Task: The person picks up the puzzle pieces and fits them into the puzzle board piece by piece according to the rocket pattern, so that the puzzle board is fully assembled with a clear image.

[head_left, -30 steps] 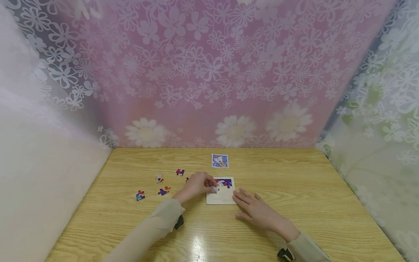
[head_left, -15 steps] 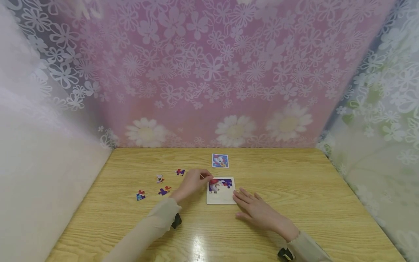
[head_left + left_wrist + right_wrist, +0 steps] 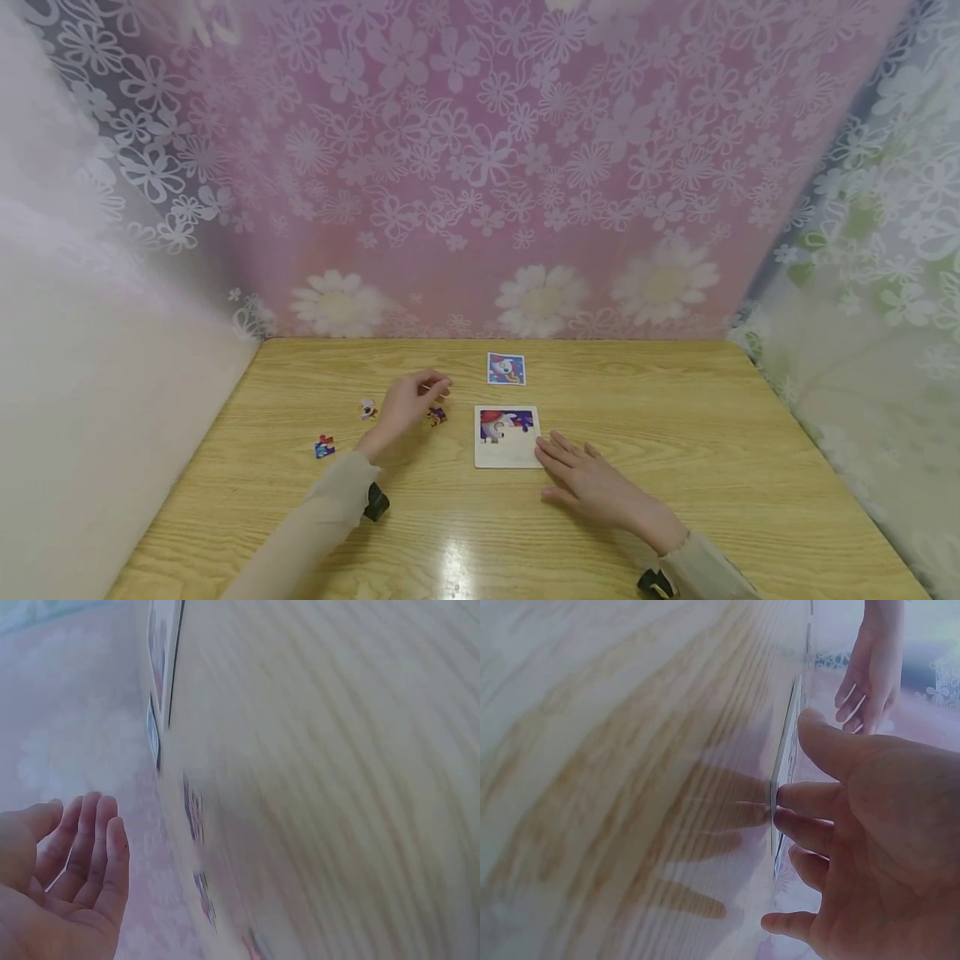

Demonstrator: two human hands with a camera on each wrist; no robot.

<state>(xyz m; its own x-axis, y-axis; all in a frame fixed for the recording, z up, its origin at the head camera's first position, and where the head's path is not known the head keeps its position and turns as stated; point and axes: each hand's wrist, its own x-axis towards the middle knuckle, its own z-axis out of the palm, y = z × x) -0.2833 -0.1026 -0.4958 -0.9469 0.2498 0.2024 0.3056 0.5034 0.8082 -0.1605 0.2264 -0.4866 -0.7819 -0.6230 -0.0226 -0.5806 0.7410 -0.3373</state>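
My left hand (image 3: 408,404) hovers over the table with its fingers relaxed. In the left wrist view the same hand (image 3: 71,877) shows nothing in its palm or between its fingers. Just right of it lies a purple and orange jigsaw piece (image 3: 437,415). A white square puzzle board (image 3: 507,457) has pieces fitted along its top and left, showing part of a white dog in red. My right hand (image 3: 596,492) lies flat, its straight fingertips touching the board's right edge; the right wrist view shows these fingers (image 3: 806,829) against that edge.
Left of the left hand lie a white-and-orange piece (image 3: 367,408) and a red-and-blue piece (image 3: 324,447). Behind the board lies a small picture card (image 3: 506,368) with the dog on it. A flowered pink curtain (image 3: 487,167) closes off the table's back.
My left hand has let go of the piece at the board's left side, now lying in the frame, and has moved left and away over the loose pieces. The right hand stays put.
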